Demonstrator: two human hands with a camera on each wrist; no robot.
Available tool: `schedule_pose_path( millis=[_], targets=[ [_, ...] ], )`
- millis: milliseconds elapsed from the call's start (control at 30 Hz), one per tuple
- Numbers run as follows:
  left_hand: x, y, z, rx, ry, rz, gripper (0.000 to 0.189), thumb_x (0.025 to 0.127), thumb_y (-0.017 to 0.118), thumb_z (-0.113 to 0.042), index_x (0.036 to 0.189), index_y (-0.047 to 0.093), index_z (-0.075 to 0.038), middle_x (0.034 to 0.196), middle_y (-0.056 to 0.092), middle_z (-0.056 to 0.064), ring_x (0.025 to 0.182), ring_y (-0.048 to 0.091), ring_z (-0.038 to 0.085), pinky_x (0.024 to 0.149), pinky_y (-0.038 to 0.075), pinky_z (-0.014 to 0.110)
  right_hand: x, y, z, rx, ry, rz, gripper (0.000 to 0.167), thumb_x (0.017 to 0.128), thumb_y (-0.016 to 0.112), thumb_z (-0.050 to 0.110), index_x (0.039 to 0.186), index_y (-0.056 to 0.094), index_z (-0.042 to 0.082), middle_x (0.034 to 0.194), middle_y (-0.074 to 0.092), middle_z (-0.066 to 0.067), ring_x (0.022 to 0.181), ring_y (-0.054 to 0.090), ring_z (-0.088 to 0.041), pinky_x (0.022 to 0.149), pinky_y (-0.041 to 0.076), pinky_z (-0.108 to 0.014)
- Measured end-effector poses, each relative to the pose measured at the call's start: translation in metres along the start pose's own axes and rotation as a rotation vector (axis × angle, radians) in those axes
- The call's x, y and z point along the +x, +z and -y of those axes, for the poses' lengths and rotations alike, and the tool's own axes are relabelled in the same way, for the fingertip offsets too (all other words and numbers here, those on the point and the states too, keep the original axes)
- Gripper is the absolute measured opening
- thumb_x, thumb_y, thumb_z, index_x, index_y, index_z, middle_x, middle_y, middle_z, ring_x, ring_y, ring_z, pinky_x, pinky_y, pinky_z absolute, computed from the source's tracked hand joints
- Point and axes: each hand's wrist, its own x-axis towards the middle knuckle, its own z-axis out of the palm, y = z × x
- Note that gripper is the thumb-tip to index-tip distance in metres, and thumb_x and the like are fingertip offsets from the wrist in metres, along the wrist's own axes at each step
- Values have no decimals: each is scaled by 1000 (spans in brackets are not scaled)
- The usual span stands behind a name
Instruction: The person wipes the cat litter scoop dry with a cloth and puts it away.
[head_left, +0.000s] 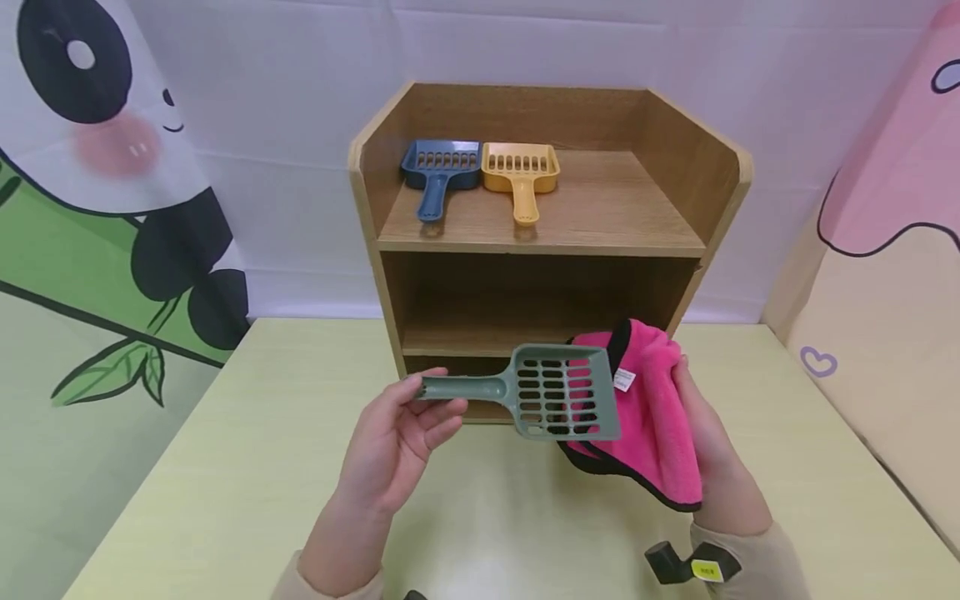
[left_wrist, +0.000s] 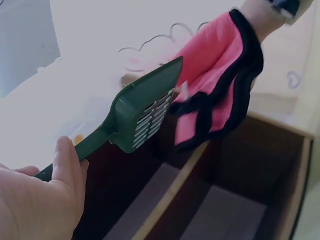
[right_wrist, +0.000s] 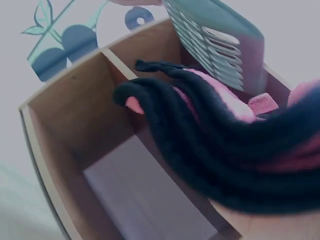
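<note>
A grey-green slotted litter scoop [head_left: 517, 393] is held level in front of the shelf, its handle pinched between the thumb and fingers of my left hand [head_left: 401, 437]. My right hand [head_left: 708, 437] grips a pink cloth with black edging [head_left: 660, 400], folded and hanging down behind and right of the scoop's head. In the left wrist view the scoop [left_wrist: 142, 112] points toward the cloth [left_wrist: 215, 80], close to it. The right wrist view has the cloth's black edges [right_wrist: 170, 135] over much of the frame, and the scoop [right_wrist: 220, 40] above; the right fingers are mostly hidden there.
Behind the hands stands a wooden shelf unit [head_left: 540, 243] on a pale table [head_left: 300, 467]. On its top level a blue scoop [head_left: 441, 171] and a yellow scoop [head_left: 521, 173] lie side by side at the left. A printed curtain [head_left: 300, 150] hangs behind.
</note>
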Motion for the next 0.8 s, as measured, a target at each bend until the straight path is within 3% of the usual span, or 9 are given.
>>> schedule_pose_path(
  millis=[67,167,233,333,500,567,667,800],
  targets=[
    [1,3,8,27,-42,-29,37,103,31,-10,103,68,-7,90,73,6,83,72,15,76,57,27,-3,42,4,-25,64,-62,51,99,14,52,130,48,31,117,60,-1,106,61,-16,89,53,-29],
    [3,6,18,67,-98,-80,32,102,36,-12,102,68,-8,88,73,5,81,72,15,76,57,29,-1,57,2,-89,154,-162,50,97,17,58,130,42,30,115,56,2,107,59,-14,92,52,-31],
    [4,7,23,82,-126,-112,29,101,38,-12,101,67,-8,88,73,5,80,72,15,76,57,29,1,55,-1,-135,183,-202,51,96,22,60,131,38,26,115,56,1,108,60,-17,94,51,-35],
    [4,8,27,93,-133,-123,28,101,40,-12,101,67,-8,88,73,4,79,72,15,76,57,30,4,48,-8,-345,152,-280,45,98,34,52,133,33,23,115,57,0,107,62,-20,92,52,-37],
    [6,4,29,157,-132,-80,26,100,42,-12,101,68,-9,92,73,3,81,72,15,75,57,31,10,42,-17,-714,42,-412,44,95,55,30,134,36,19,114,61,-6,98,67,-23,83,56,-37],
    [8,0,29,271,-126,-98,19,98,48,-12,106,65,-8,97,72,2,82,72,15,75,57,32,12,39,-20,-794,6,-450,47,93,59,30,134,38,17,115,62,-10,95,68,-24,80,57,-38],
    [10,-5,28,573,-85,-120,25,90,63,-8,115,61,-5,102,70,8,80,71,14,72,58,33,15,39,-23,-865,-23,-508,49,92,62,31,133,41,16,117,60,-14,92,68,-24,77,57,-37],
    [11,-10,30,1065,96,-45,40,77,76,-6,115,64,-2,97,69,15,73,67,10,64,58,26,16,40,-25,-905,-35,-513,49,92,62,29,134,41,15,118,59,-17,91,68,-24,75,58,-37]
  ],
)
